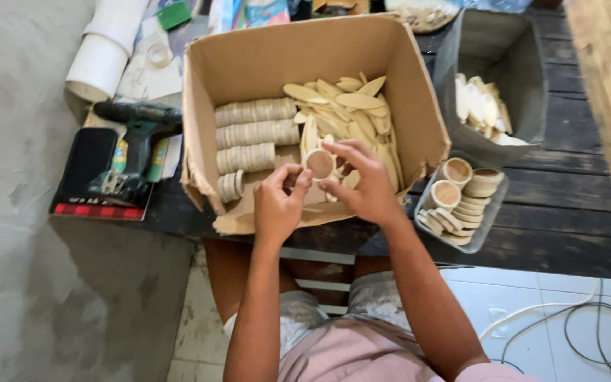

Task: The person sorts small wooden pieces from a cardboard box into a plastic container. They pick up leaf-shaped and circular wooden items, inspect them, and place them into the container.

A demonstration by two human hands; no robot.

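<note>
Pinching a small round wooden cup (pixel 319 164) between both hands — left hand (pixel 278 205) and right hand (pixel 364 185) each have their grip pressed on its rim, just above the cardboard box (pixel 419 92). Best held level, fingertips light. Box walls crowd close; a plastic tray (pixel 493 216) of cups sits right, a cordless drill (pixel 138 134) left on the desk (pixel 567 212).

Cardboard box (pixel 249 64): matt brown paperboard, showing creased edges. Wooden disc (pixel 319 164): pale, unfinished, looking smooth. Surface (pixel 567 212): dark planked wood, appearing rough. Clear tray (pixel 493 209) at right: glossy plastic. Drill (pixel 132 141) at left: matt plastic.
</note>
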